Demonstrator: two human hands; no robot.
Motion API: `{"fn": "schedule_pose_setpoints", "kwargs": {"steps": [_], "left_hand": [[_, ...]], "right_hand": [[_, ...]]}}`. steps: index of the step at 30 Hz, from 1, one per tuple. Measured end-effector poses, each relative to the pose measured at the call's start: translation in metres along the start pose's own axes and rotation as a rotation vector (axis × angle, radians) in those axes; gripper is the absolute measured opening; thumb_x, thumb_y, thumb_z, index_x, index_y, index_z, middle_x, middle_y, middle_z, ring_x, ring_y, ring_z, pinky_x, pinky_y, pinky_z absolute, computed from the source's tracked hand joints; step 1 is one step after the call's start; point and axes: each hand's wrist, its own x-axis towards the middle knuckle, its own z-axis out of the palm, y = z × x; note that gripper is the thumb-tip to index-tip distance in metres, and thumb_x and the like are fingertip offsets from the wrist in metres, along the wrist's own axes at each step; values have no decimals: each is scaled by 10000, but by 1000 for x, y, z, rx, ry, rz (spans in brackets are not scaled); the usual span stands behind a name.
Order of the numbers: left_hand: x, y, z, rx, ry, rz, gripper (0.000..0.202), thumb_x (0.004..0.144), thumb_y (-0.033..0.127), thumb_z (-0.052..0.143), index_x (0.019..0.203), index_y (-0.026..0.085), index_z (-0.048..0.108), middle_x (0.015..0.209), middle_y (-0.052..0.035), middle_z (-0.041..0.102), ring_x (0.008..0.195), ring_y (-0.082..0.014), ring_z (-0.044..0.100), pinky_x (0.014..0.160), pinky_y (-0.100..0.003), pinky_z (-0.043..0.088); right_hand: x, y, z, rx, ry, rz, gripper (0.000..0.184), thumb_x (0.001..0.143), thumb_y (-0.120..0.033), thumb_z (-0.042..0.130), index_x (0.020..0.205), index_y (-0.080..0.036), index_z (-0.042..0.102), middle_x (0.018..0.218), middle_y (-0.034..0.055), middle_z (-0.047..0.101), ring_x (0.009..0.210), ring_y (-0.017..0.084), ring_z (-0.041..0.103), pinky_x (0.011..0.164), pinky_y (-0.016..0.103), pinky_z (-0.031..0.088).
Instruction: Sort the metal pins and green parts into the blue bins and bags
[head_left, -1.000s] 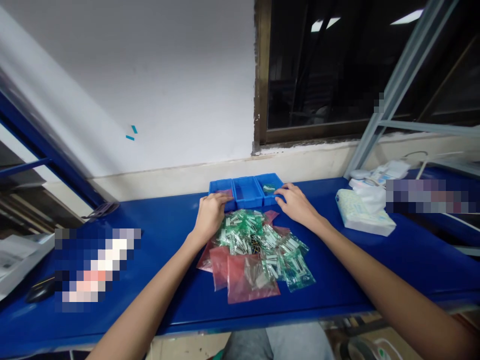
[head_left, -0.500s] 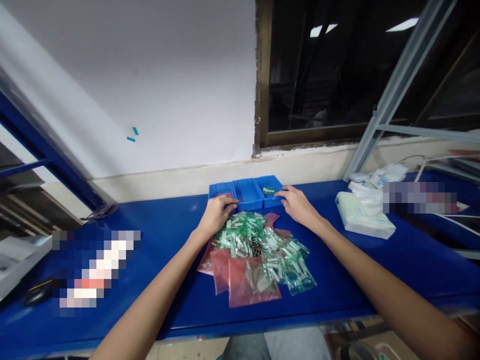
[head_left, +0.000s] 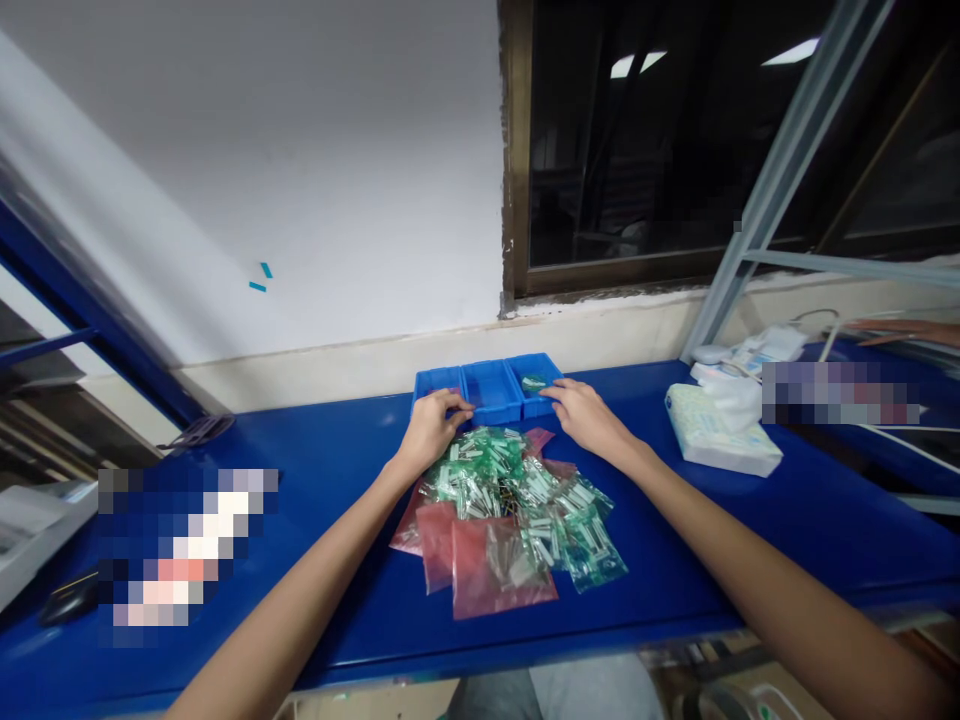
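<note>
Blue trays point(head_left: 486, 370) sit three in a row toward the back of the bench point(head_left: 322, 485). Left hand point(head_left: 429, 432): fingers nearly pinched together at the front of the left and middle trays; can't tell if that grip has the rim. Right hand point(head_left: 589, 415): grip partly open at the right tray's point(head_left: 541, 407) front corner, hold unclear. Green bags point(head_left: 487, 455) and pink bags point(head_left: 501, 592) heap just in front. Risk: uneven pull could skew the row or drive it into the heap. Versus one second ago, left fingers are farther toward the middle tray; heap unchanged.
</note>
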Motion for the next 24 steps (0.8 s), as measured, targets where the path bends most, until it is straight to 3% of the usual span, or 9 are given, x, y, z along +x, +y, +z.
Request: {"fn": "schedule_pose_setpoints", "kwargs": {"steps": [6,14,21,24], "left_hand": [[0,-1,-4,42,-18,11,158,881,221,661,980,209,784,900,-71,734,880,-235,676,860,-375,519],[1,-5,-8,5,-52,41,179,889,188,636,977,238,784,990,-71,752,1099,-266,660,942,-372,505],[0,-5,-3,12,-30,43,97,898,206,637,951,191,718,905,-50,721,916,-227,677,865,-348,512],[-2,-5,-5,22,-26,77,124,918,218,600,976,190,706,956,-57,689,897,-208,658,851,-340,518]], "right_hand": [[0,0,-2,-12,0,-33,385,933,-105,470,1249,-134,688,1278,171,660,1249,297,582,1085,452,437],[0,0,-3,16,-11,-49,362,919,-109,479,1231,-137,660,1280,168,645,1254,303,561,1068,465,433],[0,-1,-11,152,-12,-56,246,880,-113,514,1109,-151,595,1129,129,659,1080,272,623,955,392,474],[-1,-1,-12,164,-13,-44,215,878,-158,530,1084,-172,589,1121,122,646,1070,273,615,931,395,476]]}}
